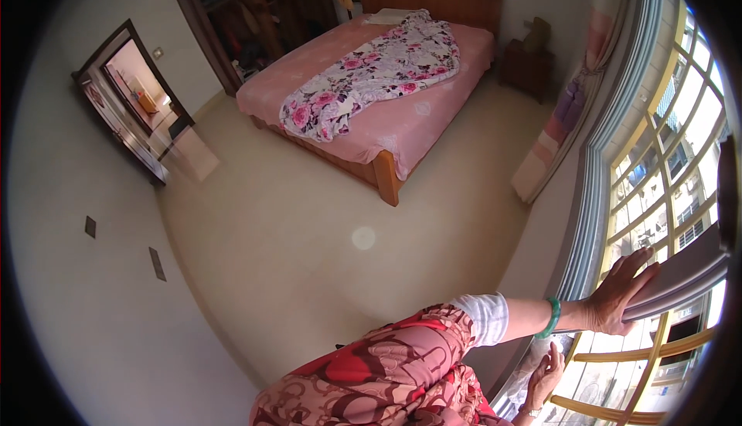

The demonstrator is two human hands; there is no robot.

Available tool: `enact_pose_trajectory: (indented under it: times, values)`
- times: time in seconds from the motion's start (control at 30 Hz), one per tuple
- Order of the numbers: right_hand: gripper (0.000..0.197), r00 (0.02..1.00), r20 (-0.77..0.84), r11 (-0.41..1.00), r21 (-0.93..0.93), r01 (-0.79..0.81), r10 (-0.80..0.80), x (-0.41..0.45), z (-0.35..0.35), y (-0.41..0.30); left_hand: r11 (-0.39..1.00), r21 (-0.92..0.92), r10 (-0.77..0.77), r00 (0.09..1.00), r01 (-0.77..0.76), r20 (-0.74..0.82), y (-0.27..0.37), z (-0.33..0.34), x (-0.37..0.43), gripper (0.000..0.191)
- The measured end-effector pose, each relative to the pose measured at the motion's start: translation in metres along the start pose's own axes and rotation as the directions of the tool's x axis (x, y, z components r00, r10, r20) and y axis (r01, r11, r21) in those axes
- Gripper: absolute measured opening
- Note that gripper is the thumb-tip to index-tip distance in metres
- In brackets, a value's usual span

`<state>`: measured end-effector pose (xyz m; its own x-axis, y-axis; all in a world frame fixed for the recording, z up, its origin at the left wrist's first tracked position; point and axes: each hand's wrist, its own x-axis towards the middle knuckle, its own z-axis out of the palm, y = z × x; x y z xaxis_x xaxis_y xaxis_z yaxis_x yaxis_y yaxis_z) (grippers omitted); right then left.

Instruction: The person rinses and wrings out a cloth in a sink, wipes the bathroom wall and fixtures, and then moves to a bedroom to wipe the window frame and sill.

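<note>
My left hand point(623, 294), a green bangle point(549, 318) at its wrist, grips the edge of a grey window sash point(678, 278). Its fingers spread over the upper side, and its thumb is at the lower edge. Lower down, my right hand point(544, 381) is raised beside the window opening with its fingers loosely bent and apart. I see nothing held in it. Next to it, by the sill, is a pale, see-through crumpled material point(520, 371), perhaps plastic. Yellow window bars point(655, 350) stand just beyond both hands. My patterned red and pink sleeve point(400, 356) fills the lower middle.
A wooden bed point(387, 178) with a pink sheet and a floral blanket point(371, 75) stands across the tiled floor point(290, 240). A tied curtain point(556, 130) hangs by the grey window frame point(591, 194). A nightstand point(524, 70), wardrobe point(255, 26) and open doorway point(136, 90) are farther off.
</note>
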<state>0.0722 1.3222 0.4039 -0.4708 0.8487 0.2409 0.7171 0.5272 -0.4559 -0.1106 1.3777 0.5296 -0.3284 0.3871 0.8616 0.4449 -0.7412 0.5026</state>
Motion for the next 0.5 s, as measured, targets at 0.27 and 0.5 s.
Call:
enact_pose_trajectory:
  times: [0.27, 0.5]
  values:
    - [0.034, 0.992, -0.120, 0.942, -0.326, -0.086, 0.049, -0.019, 0.033, 0.024, 0.999, -0.008, 0.048, 0.998, -0.048, -0.038, 0.005, 0.000, 0.005, 0.103]
    - [0.031, 0.991, -0.070, 0.861, -0.505, 0.062, -0.113, -0.121, 0.024, 0.075, 0.998, -0.058, 0.002, 0.999, 0.001, 0.041, 0.009, -0.010, 0.006, 0.105]
